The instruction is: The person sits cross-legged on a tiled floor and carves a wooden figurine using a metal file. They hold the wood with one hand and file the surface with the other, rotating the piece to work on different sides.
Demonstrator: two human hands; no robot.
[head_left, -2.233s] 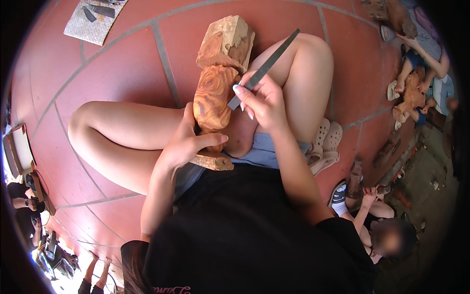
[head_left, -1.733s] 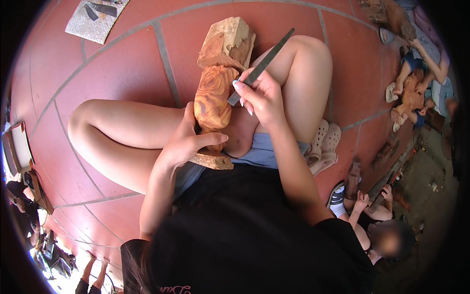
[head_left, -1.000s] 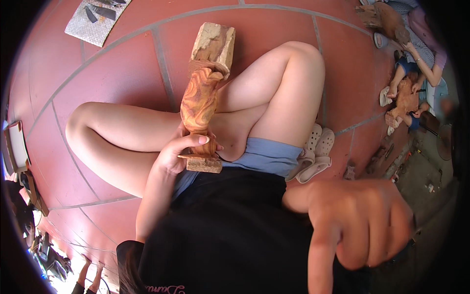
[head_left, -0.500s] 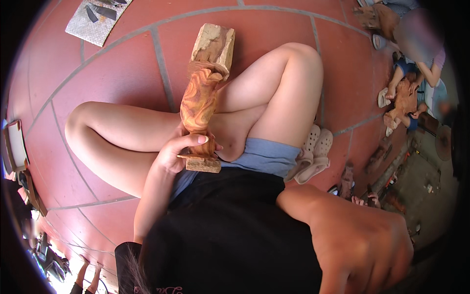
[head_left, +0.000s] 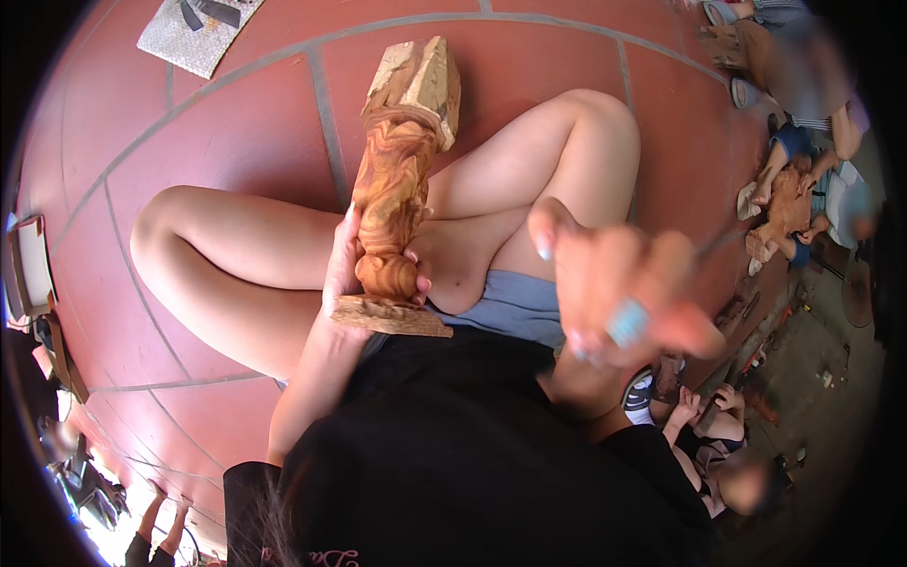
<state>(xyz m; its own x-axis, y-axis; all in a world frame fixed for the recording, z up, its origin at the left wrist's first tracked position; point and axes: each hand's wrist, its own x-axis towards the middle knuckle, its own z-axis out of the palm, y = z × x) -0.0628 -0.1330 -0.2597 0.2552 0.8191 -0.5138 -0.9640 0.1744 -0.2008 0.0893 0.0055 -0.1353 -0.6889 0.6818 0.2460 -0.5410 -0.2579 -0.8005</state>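
A carved wooden piece (head_left: 392,180), brown with swirling grain, has a rough pale block at its far end and a flat base at its near end. My left hand (head_left: 345,269) is closed around its narrow lower part, just above the base, and holds it tilted over my crossed legs. To the right of it, my right hand (head_left: 619,283) is raised near the camera and blurred, its fingers partly bent and apart. A light blue patch (head_left: 627,323) shows on one finger, perhaps a wrap. I see nothing held in that hand.
Red floor tiles (head_left: 246,123) with grey joints lie around me. At the far left, a whitish mat (head_left: 194,42) carries dark flat pieces. People sit along the right side, one near a brown wooden carving (head_left: 786,203). A framed panel (head_left: 33,265) stands at the left.
My right hand has come up and left from the lower right, its fingers spreading apart. The carving has turned in my left hand, its base now facing differently. The pale clogs are now hidden.
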